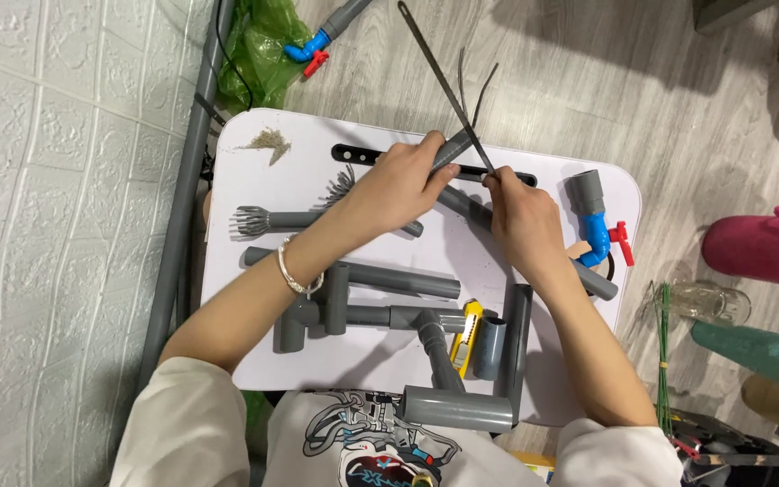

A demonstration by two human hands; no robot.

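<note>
My left hand (398,185) grips a short grey plastic pipe (451,149) whose far end is cut into thin strips that fan upward. My right hand (520,216) holds a long thin saw blade (439,72) laid across that pipe's end. Both hands hover over a small white table (317,135). Under them lie a grey pipe with a fringed end (272,219) and another fringed piece (343,183).
Several grey pipes and elbow fittings (380,316) lie on the table, with a yellow utility knife (468,335) and a blue valve with a red handle (599,233). A wall stands left; a pink container (759,248), a jar and green wires sit on the floor right.
</note>
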